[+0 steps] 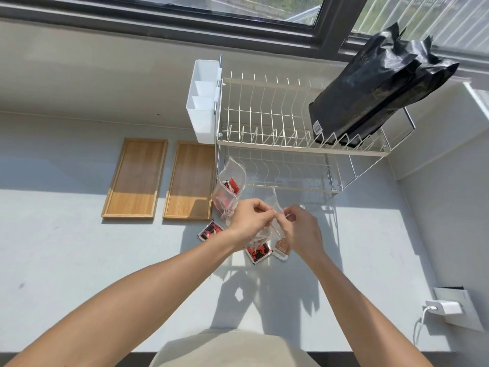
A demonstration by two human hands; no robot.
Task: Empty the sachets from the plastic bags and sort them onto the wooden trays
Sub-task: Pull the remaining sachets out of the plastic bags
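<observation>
Nearest the lens, both forearms reach out over the pale counter. Left hand and right hand meet above it, fingertips of each pressed together in a pinch on the top edge of a clear plastic bag; I read the bag as hanging between them, mouth held at the fingers, its lower part crumpled below the left wrist.

Just under the fingers, on the counter: one red-and-black sachet, a tan sachet touching its right side. Left of the left hand, another red-and-black sachet lies apart.

Beyond the left fingers, a second clear bag stands upright with red sachets inside.

Farther left, two wooden trays sit side by side, nothing on them.

Beyond the fingers, a two-tier wire dish rack holds black foil pouches and a white caddy on its left end. Window behind.
</observation>
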